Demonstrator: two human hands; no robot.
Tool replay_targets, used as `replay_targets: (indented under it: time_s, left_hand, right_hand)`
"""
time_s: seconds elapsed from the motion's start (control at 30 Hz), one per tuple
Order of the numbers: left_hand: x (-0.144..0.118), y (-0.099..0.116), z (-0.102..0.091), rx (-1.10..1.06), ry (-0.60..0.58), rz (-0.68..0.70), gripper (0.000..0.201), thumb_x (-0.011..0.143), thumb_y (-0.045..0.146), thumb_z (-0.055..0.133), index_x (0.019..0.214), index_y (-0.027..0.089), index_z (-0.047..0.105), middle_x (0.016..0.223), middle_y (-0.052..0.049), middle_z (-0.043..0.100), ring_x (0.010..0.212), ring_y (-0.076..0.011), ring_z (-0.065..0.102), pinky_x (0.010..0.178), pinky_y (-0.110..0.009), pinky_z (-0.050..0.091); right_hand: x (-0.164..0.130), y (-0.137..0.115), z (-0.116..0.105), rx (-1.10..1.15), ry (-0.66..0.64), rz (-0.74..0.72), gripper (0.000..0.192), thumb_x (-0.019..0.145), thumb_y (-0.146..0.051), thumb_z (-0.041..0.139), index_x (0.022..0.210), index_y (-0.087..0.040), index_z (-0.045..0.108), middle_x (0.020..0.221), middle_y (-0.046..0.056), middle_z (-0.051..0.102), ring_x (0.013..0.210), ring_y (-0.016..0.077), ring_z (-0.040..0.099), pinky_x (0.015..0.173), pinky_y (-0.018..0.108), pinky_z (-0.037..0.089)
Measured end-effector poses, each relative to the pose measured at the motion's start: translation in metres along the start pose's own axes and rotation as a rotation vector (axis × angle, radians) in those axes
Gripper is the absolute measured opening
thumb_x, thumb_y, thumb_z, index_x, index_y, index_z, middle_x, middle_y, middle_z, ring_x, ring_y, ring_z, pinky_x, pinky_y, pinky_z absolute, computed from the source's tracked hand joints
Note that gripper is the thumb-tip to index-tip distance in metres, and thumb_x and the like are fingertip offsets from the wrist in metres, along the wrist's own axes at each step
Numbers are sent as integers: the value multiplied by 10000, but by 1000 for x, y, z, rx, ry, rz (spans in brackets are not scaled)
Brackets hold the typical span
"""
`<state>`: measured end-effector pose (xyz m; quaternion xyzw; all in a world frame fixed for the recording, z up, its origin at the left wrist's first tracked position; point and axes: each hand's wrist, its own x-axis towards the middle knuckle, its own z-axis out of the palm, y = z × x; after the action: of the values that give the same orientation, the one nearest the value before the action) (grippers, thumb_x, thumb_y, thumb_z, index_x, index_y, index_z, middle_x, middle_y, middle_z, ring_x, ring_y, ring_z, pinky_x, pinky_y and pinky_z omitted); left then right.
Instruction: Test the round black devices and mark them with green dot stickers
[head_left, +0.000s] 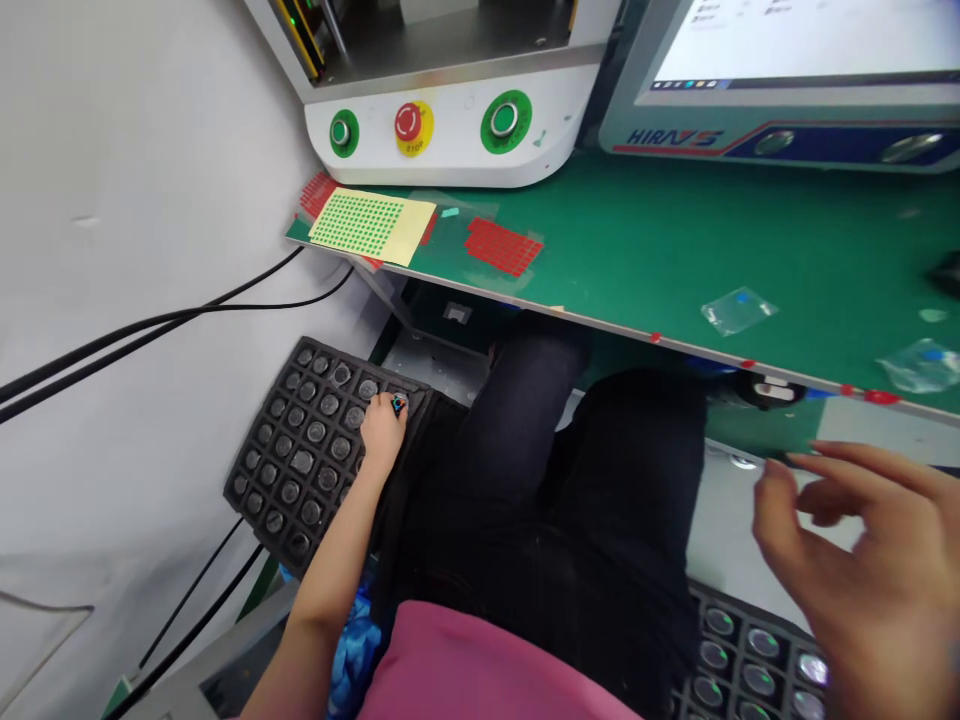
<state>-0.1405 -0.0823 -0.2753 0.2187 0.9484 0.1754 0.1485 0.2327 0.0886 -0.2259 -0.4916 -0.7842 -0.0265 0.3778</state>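
My left hand (381,436) is over the near-right corner of a black foam tray (285,537), down at the left beside my leg. Its fingers are closed on a small dark round part (398,404) with coloured marks on its face. Rows of round grey parts (316,431) sit in the tray's square pockets. My right hand (877,530) is raised at the right, fingers apart and bent, with nothing visible between them. Below it, partly hidden by the hand, lies a second black tray of round, shiny-topped parts (758,679).
A green bench (637,240) runs across in front, with a yellow sticker sheet (397,230), red labels (502,246) and clear plastic bags (739,311) on it. Behind stand a machine with an emergency stop button (408,122) and a monitor (795,50). Black cables (172,315) hang at left.
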Motion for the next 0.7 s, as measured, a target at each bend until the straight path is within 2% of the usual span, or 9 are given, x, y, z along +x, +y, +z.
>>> replay_targets:
  time_s: [0.07,0.13,0.23,0.33,0.4,0.5,0.6,0.67,0.7]
  left_hand:
    - [9,8,3,-35,-10,-38,270,726,160,711,985,155,633,1113,-174,647,1179,-366,579,978,-463,438]
    - [17,12,1,-105,-21,-67,313,662,135,746,954,151,635,1100,-187,658,1210,-395,559,996,-491,422]
    - [20,13,-13,-282,-58,-90,319,627,166,767,918,151,636,1079,-183,677,1229,-388,550,1009,-491,423]
    - [6,20,-31,-553,-160,-81,405,670,353,756,987,140,622,1076,-170,686,1132,-327,621,948,-441,489]
    - [-16,30,-40,-754,-290,-61,555,654,520,745,1040,145,609,1078,-156,693,1021,-284,672,862,-393,541]
    - [-57,52,-44,-981,-518,-35,747,528,673,783,1033,149,610,1008,-148,716,829,-256,714,694,-341,581]
    - [-88,76,-41,-1228,-853,-2,682,506,570,874,976,157,603,870,-99,736,709,-222,719,613,-276,570]
    - [-98,87,-38,-1399,-1072,30,585,539,424,914,955,169,589,821,-54,741,702,-182,718,627,-219,556]
    - [-100,91,-38,-1456,-1144,42,552,553,365,920,947,172,585,804,-38,743,697,-161,715,631,-193,547]
  right_hand:
    - [1,-6,-2,36,99,-137,148,670,-305,689,712,-276,551,508,9,596,333,121,465,395,286,411]
    - [2,-13,-4,63,144,-178,140,686,-250,686,733,-272,556,566,23,647,315,113,452,371,278,396]
    - [1,-29,-12,108,69,-181,145,717,-183,692,781,-260,588,712,47,718,358,109,513,392,259,425]
    - [-3,-56,-23,282,-77,-97,121,785,-140,666,843,-233,615,776,44,728,484,116,610,477,234,480]
    - [-6,-79,-27,492,-180,62,97,829,-136,639,859,-227,620,773,30,718,596,134,662,553,236,518]
    - [-9,-114,-27,787,-329,318,79,857,-161,633,889,-233,642,830,29,730,740,166,703,654,272,567]
    - [-6,-143,-23,981,-471,473,153,823,-192,682,967,-239,667,945,38,750,819,176,712,724,297,594]
    - [-2,-153,-22,1074,-521,551,211,783,-186,721,980,-248,675,963,26,752,835,169,710,750,294,596]
    - [0,-156,-22,1108,-527,590,219,765,-175,736,963,-250,679,941,17,753,824,163,709,752,287,594]
